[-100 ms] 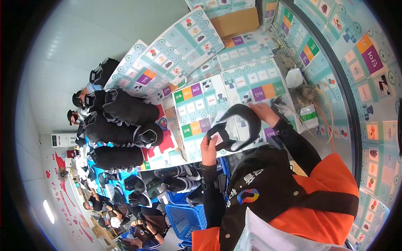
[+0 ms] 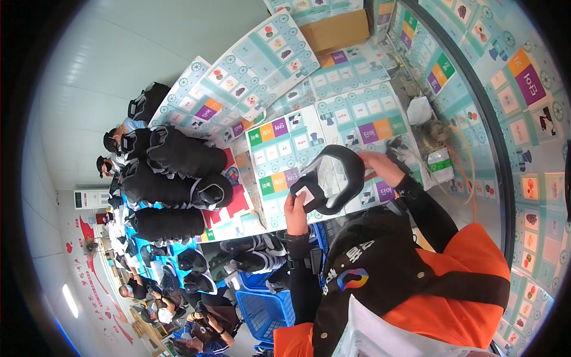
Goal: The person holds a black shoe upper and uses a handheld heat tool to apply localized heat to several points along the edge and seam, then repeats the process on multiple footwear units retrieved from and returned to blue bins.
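Observation:
A black ring-shaped cap (image 2: 350,172) with a pale inner edge, much like a sun visor, is held up over the patterned table. My left hand (image 2: 295,215) is closed on its near left end, thumb against a small pale patch. At the cap's right side, my right hand (image 2: 383,169) has its fingers stretched out beside the outer edge. Whether those fingertips touch the fabric is hard to tell. Under the cap, the table (image 2: 282,156) is covered with printed picture sheets.
Stacks of nested black caps (image 2: 178,153) stand at the left. Blue plastic crates (image 2: 266,314) sit below the table edge, near more caps (image 2: 256,262). A brown cardboard piece (image 2: 334,33) leans at the back. Other people (image 2: 208,327) work at the lower left.
The cap has tilted and turned, showing more of its ring. My right hand has let go of its upper edge, and its fingers have spread beside it. My left hand keeps its hold.

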### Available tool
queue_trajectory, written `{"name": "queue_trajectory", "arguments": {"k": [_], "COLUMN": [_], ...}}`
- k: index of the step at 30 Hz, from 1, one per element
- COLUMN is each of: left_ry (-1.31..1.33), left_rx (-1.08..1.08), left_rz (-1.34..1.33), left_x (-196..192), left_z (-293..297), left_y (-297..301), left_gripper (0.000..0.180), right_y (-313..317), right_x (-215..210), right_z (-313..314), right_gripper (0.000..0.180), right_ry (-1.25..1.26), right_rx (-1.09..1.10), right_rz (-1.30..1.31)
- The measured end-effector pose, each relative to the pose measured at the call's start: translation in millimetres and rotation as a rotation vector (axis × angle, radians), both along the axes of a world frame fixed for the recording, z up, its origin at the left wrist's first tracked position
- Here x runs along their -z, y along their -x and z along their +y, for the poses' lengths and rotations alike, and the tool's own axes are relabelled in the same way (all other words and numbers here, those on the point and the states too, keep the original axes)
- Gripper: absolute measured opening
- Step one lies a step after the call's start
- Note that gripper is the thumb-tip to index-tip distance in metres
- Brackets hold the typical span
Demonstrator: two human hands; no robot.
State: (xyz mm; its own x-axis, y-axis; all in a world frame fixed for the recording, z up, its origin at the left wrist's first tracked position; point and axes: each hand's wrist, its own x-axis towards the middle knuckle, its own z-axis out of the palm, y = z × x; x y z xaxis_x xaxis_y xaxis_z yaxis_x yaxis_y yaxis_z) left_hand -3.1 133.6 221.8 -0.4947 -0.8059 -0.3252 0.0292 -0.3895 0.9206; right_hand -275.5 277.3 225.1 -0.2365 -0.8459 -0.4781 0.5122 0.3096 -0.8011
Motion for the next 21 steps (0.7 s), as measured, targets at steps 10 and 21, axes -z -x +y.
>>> {"name": "queue_trajectory", "arguments": {"k": [10,21], "left_ry": [-0.313,-0.404], "left_rx": [-0.105,-0.065], "left_rz": [0.021,0.019], "left_x": [19.9,16.8], "left_z": [-3.4,-25.1], "left_y": [19.6,59.5], "left_gripper": [0.030,0.028], "right_y": [-9.7,82.3], "right_x": [64.4,255.3], "right_z": [22.2,104.1], "right_gripper": [0.053,0.044], "right_ry": [0.135,-0.568], "right_rx": [-0.156,-0.020], "right_rz": [0.431,1.701]}}
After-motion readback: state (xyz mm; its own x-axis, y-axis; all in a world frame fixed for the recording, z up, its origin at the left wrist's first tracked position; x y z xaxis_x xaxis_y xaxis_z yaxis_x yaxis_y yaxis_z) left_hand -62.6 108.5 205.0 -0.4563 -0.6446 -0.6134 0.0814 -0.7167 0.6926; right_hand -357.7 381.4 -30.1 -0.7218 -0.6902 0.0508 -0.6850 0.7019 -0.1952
